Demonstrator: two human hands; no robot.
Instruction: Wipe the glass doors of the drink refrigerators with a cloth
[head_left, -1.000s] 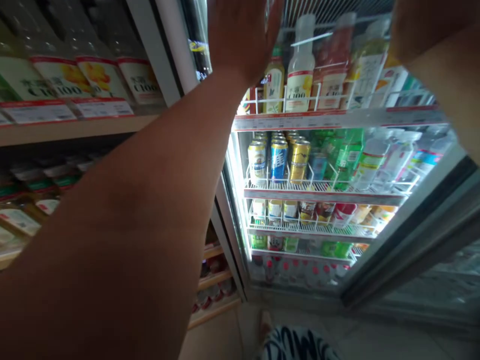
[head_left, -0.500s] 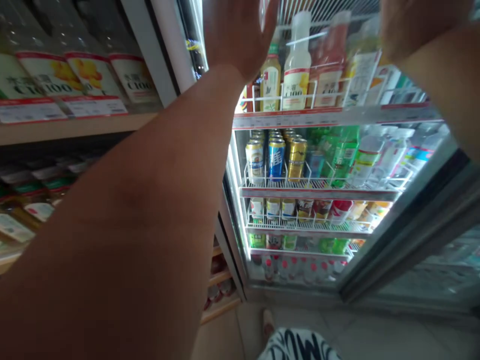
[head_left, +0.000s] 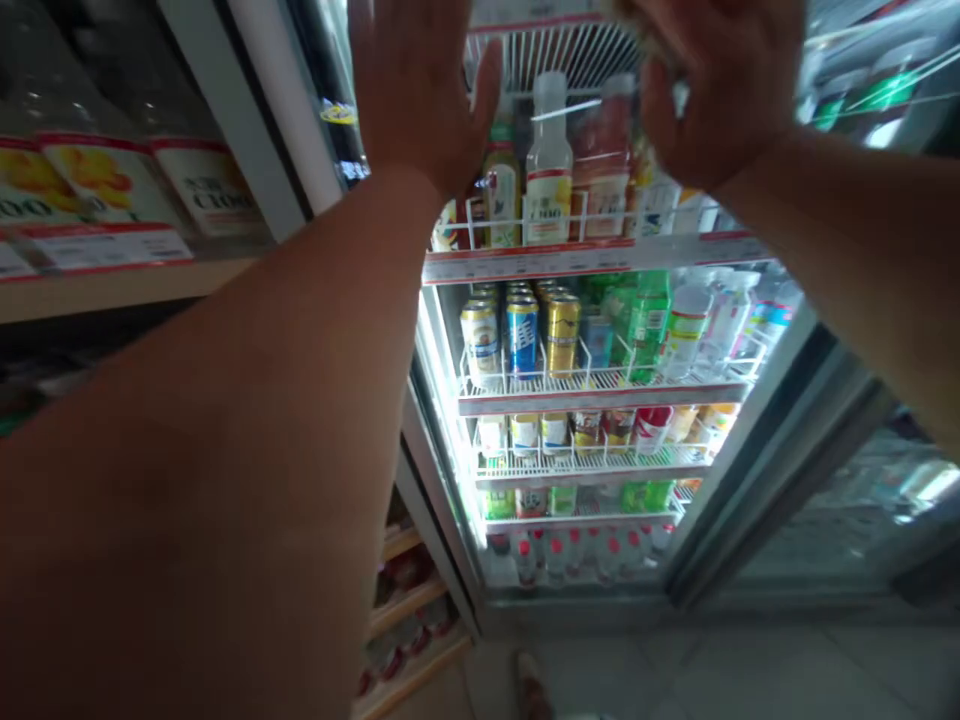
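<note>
My left hand (head_left: 416, 95) is raised at the upper left of the lit drinks fridge, its thumb held apart and the fingertips running out of the top of view. Nothing shows in it. Across from it my right hand (head_left: 724, 85) is curled in front of the top shelf. A small pale edge shows by its fingers, too little to name. Between the hands, behind them, stand a clear bottle with a white-and-yellow label (head_left: 549, 185), a pink bottle (head_left: 606, 170) and a green-capped bottle (head_left: 501, 195). A shelf front with price strips (head_left: 555, 262) runs below them.
Lower shelves hold beer cans (head_left: 522, 338), green bottles (head_left: 649, 325) and small drinks. The fridge door frame (head_left: 757, 480) slants along the right. A wooden shelf (head_left: 112, 285) with large labelled bottles stands left. A foot (head_left: 531, 685) is on the floor.
Both hands now appear lower in view, and my right hand is further left, nearer the left one. The camera view has shifted, with the fridge shelves appearing further left and slightly lower.
</note>
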